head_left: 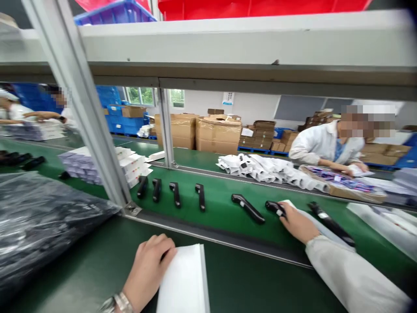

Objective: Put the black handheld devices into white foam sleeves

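Observation:
My left hand (150, 265), with a metal band at the wrist, has its fingers curled at the upper left edge of a white box (184, 282) on the near dark green surface. Over the belt, my right hand (299, 222) in a white sleeve grips a black handheld device (275, 208) with its fingers closed around the body. A flat white piece (329, 230) shows partly behind this hand. On its left lies another black device (248, 208), and on its right a larger black device (331, 224).
Several black devices (200, 197) lie along the green belt (218, 221). A metal post (80, 104) stands at left beside stacked white boxes (83, 165) and dark plastic sheeting (42, 226). White wrapped items (267, 171) lie beyond, near a seated person (321, 141). A shelf (208, 41) spans overhead.

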A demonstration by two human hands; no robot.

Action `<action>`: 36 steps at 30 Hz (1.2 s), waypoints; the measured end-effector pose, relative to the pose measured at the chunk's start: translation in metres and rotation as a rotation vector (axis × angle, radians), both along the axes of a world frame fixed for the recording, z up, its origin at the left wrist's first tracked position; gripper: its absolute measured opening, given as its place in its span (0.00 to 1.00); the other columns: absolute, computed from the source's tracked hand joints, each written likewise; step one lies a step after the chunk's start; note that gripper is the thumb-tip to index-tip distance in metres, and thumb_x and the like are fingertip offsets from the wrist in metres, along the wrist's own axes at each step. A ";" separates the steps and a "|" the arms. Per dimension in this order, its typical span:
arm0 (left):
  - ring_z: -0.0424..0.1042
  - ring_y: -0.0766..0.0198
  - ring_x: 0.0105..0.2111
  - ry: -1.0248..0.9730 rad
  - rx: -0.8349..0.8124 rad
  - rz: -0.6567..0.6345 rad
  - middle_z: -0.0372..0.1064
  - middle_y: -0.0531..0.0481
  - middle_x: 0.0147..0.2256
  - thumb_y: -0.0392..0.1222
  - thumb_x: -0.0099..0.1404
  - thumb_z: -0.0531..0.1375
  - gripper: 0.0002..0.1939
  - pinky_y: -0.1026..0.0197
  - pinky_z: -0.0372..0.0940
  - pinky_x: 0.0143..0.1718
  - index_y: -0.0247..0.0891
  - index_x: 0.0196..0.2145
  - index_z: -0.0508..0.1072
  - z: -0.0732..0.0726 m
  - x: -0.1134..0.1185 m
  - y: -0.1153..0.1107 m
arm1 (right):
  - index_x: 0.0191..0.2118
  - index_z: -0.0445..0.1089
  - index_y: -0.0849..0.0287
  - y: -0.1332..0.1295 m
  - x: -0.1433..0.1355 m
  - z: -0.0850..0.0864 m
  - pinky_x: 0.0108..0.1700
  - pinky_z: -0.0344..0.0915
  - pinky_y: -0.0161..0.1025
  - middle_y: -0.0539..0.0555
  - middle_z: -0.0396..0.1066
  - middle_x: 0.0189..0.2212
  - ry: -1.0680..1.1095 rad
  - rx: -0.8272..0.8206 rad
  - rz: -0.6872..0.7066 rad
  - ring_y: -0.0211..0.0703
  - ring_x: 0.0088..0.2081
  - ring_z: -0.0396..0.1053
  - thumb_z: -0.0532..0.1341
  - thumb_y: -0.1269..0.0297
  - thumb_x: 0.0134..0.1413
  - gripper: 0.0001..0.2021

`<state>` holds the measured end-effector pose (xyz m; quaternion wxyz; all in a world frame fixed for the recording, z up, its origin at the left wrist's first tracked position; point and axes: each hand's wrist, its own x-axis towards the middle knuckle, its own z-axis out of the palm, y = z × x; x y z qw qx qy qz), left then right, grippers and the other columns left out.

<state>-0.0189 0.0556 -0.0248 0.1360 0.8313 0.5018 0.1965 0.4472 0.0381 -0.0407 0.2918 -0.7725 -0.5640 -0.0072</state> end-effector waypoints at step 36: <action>0.66 0.54 0.41 -0.039 -0.105 0.116 0.66 0.51 0.36 0.47 0.61 0.59 0.08 0.54 0.57 0.42 0.42 0.32 0.69 0.011 -0.007 -0.004 | 0.29 0.66 0.55 -0.004 -0.094 0.079 0.35 0.61 0.44 0.57 0.70 0.27 0.465 0.227 0.103 0.50 0.32 0.67 0.55 0.44 0.52 0.18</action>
